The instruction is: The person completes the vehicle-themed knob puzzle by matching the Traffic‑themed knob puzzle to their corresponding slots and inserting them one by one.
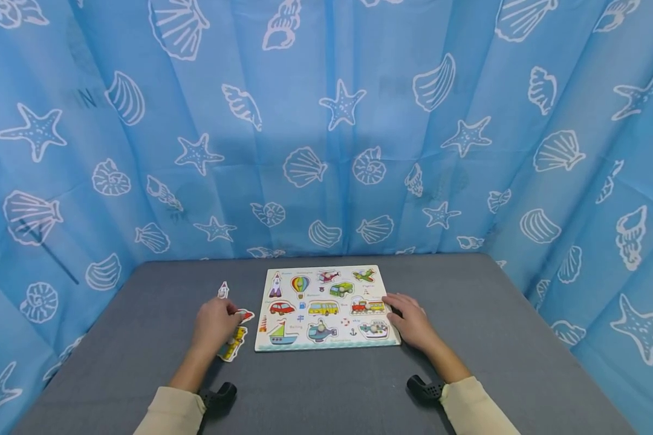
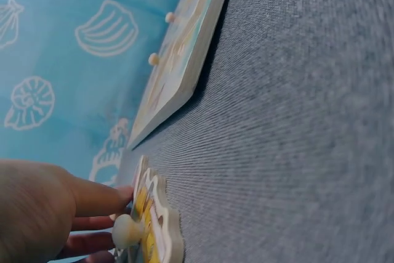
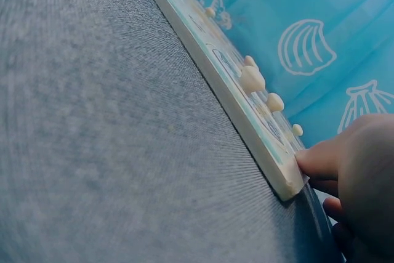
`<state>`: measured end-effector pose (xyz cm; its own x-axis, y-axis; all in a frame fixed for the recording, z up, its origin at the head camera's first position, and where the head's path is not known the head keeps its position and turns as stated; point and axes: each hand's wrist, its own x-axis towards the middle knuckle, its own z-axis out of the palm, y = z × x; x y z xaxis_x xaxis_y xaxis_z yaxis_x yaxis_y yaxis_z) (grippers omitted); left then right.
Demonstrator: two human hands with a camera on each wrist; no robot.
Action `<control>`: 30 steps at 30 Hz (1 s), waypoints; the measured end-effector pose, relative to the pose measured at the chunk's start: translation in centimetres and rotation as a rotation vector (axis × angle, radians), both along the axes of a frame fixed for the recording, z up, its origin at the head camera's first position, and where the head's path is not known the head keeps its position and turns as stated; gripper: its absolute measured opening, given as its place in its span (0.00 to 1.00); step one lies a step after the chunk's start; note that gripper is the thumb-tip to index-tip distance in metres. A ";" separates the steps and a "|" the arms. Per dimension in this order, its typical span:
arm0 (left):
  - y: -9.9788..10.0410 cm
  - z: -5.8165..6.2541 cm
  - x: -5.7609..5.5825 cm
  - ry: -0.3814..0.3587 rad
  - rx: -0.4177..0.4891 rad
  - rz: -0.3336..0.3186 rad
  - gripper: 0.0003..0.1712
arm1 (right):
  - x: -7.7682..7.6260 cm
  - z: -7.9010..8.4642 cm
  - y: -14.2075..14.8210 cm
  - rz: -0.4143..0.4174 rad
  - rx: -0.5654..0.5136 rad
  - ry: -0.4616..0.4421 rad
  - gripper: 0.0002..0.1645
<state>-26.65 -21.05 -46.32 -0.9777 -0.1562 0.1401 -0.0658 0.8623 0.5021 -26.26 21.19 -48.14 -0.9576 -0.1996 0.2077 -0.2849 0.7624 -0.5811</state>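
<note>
My left hand [image 1: 214,325] pinches a small red puzzle piece [image 1: 245,315], left of the puzzle board [image 1: 332,345]. Close beside that hand lies a yellow puzzle piece [image 1: 234,344] with a pale round knob [image 2: 127,232], partly covered by the hand in the head view. Beyond the fingers is a rocket piece [image 1: 224,290]. The board lies flat, showing colourful vehicle pictures, with knobs standing up from it in the wrist views. My right hand [image 1: 413,323] rests at the board's right edge, its thumb [image 3: 317,160] touching near the corner.
A grey cloth-covered table [image 1: 326,393] carries the board and pieces. Behind it hangs a blue curtain [image 1: 305,121] with white shell and starfish prints. Black devices are strapped at both wrists, below beige sleeves [image 1: 476,405].
</note>
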 end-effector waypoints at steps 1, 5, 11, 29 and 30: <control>0.0 0.0 0.0 -0.008 -0.004 0.000 0.09 | 0.0 0.0 0.0 0.001 0.003 0.004 0.25; -0.1 0.2 -0.1 -0.041 -0.008 0.000 0.09 | -0.1 0.1 0.0 0.001 0.000 0.011 0.24; -0.1 0.1 -0.3 -0.052 -0.009 0.009 0.09 | 0.0 0.1 0.0 0.006 0.005 0.006 0.24; 2.1 1.0 -0.7 0.119 0.019 -0.002 0.08 | -0.1 0.0 0.1 -0.003 0.016 0.000 0.24; 2.3 1.0 -0.7 0.127 0.028 -0.010 0.08 | -0.1 0.0 0.1 -0.003 0.015 -0.001 0.24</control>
<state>-27.33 -18.72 -45.34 -0.9538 -0.1525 0.2590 0.0081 0.8483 0.5295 -26.36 21.29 -48.17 -0.9584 -0.1995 0.2039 -0.2819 0.7721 -0.5696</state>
